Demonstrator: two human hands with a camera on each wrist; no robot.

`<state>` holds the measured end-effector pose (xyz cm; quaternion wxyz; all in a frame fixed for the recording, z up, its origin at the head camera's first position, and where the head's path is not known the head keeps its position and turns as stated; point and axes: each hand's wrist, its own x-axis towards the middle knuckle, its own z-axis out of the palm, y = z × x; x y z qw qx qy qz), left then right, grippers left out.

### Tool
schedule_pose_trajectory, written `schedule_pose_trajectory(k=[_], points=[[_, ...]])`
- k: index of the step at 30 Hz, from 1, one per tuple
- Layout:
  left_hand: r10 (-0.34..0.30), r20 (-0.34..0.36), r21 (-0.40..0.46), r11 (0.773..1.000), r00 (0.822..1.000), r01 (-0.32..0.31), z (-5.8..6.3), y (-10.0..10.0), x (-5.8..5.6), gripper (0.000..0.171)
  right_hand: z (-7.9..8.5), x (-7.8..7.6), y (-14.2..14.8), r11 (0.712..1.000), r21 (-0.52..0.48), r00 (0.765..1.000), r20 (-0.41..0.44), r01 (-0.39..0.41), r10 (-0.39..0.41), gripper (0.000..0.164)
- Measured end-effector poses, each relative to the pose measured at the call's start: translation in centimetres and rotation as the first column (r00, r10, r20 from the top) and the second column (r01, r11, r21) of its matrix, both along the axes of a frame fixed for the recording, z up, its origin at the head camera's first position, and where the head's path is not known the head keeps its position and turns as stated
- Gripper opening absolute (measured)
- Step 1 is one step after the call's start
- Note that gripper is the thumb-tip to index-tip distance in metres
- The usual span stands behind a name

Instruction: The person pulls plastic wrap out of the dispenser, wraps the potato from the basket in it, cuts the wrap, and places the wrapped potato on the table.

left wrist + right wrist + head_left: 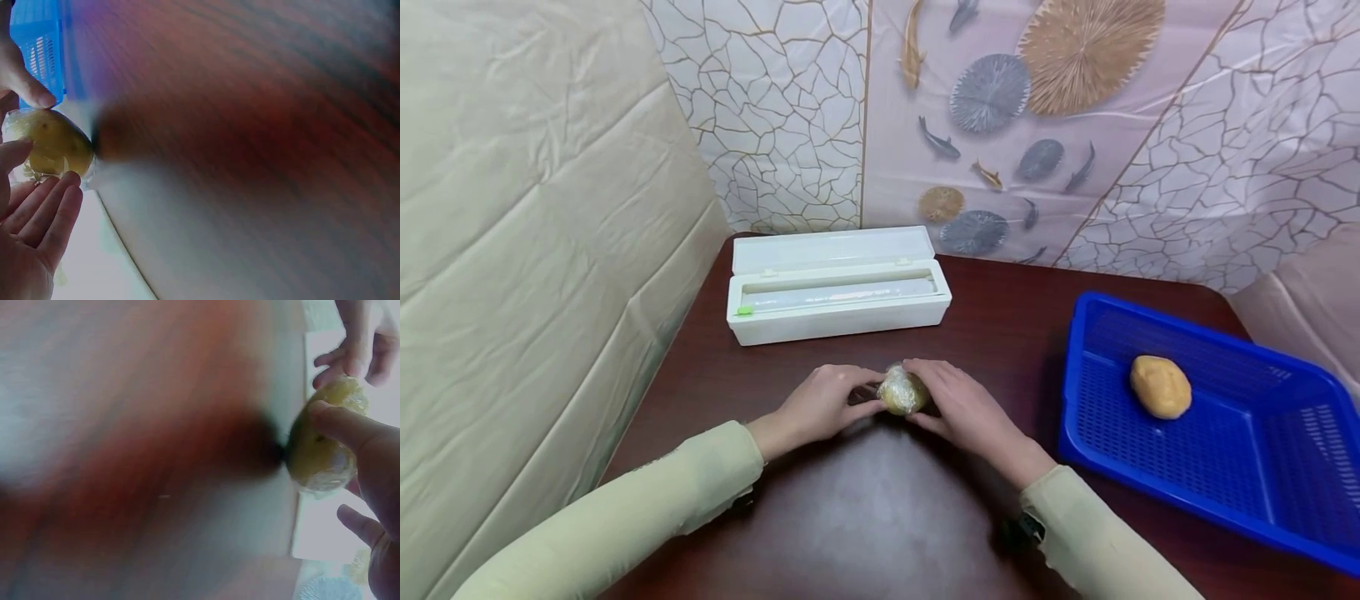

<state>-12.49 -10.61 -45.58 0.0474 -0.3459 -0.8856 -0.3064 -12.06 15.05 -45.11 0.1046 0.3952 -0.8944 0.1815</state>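
Note:
A potato (pixel 901 392) in clear plastic wrap sits on the dark table in front of me, between both hands. My left hand (pixel 822 404) holds its left end, with the thumb on the near side and the fingers on the far side. At the other end, my right hand (pixel 966 410) grips it, and in the right wrist view the right thumb lies across the potato (pixel 312 450). Loose, crinkled film shows around the potato (pixel 59 144) in the left wrist view.
Behind the hands stands a white cling film box (pixel 842 323), its lid up, a film roll (pixel 850 293) inside and a green slider at its left front. To the right, a blue plastic basket (pixel 1150 492) holds a yellow-brown potato (pixel 1161 387). Draped fabric borders the table.

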Motion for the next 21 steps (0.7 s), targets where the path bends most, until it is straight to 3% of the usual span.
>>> schedule_pose_trajectory(k=[7, 15, 21], points=[[0.008, 0.06, 0.04, 0.999, 0.998, -0.01, 0.1, -0.4, -0.4, 0.035, 2.6, -0.4, -0.4, 0.997, 0.047, 0.983, 0.168, 0.067, -0.074, 0.063], [-0.037, 0.163, 0.031, 0.999, 0.986, 0.032, 0.3, 0.3, -0.6, 0.034, 6.2, -1.1, -0.4, 0.982, 0.184, 0.942, 0.323, 0.037, -0.096, 0.048], [-0.029, 0.21, -0.013, 0.999, 0.977, 0.033, 0.4, 0.6, -0.7, 0.037, 7.7, -2.8, -0.8, 0.95, 0.311, 0.905, 0.409, -0.017, -0.118, 0.04]])
